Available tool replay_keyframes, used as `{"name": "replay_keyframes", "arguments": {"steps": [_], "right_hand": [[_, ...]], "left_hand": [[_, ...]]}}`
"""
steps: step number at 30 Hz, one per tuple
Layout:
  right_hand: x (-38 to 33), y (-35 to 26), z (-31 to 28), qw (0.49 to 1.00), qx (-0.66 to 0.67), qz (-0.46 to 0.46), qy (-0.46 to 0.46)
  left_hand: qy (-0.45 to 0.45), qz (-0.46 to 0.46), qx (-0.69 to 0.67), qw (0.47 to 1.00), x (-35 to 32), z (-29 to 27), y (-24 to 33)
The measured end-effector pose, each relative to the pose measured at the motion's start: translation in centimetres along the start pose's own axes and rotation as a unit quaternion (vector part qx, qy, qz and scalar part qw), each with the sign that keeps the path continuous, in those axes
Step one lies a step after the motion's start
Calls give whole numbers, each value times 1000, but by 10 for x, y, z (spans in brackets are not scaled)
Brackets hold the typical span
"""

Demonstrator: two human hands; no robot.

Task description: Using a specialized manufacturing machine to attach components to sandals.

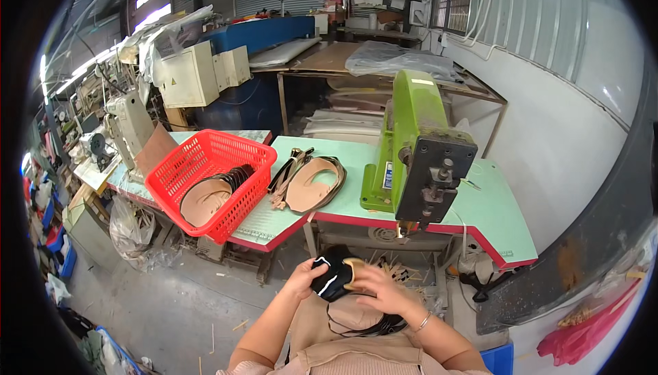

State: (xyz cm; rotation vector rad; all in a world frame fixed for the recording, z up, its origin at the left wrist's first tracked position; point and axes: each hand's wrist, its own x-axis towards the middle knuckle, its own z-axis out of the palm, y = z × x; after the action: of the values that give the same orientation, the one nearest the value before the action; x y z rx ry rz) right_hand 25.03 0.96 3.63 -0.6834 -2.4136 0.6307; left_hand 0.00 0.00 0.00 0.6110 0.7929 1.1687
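Note:
Above my lap is a black shoe upper (330,281) with a white stripe and a tan inner edge. My left hand (303,279) pinches its left side between thumb and fingers. At its right side, my right hand (385,291) has fingers bent over the tan edge, with the lower fingers somewhat spread; the thumb is mostly hidden. A bundle of tan and black shoe pieces (356,315) lies on my lap just below both hands. Ahead stands a green sewing machine (412,114) with a dark head plate, its needle area above and right of my hands.
A red plastic basket (184,162) with stacked tan and black pieces sits at the left of the pale green table (329,147). Between basket and machine lies another bundle of uppers (317,184). Scraps litter the floor (226,306). A blue bin (498,359) is at lower right.

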Motion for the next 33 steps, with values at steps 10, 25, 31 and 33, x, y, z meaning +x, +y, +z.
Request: {"name": "replay_keyframes", "arguments": {"steps": [10, 25, 31, 33], "right_hand": [[20, -4, -25, 983, -100, 79, -130], [97, -86, -156, 1000, -15, -8, 18], [75, -48, -160, 998, 38, 54, 16], [74, -40, -157, 998, 32, 38, 33]], "left_hand": [[119, 278, 396, 867, 18, 8, 10], [-122, 346, 545, 754, -52, 125, 159], [-125, 280, 499, 810, -19, 138, 132], [-132, 267, 493, 817, -12, 136, 132]]}}
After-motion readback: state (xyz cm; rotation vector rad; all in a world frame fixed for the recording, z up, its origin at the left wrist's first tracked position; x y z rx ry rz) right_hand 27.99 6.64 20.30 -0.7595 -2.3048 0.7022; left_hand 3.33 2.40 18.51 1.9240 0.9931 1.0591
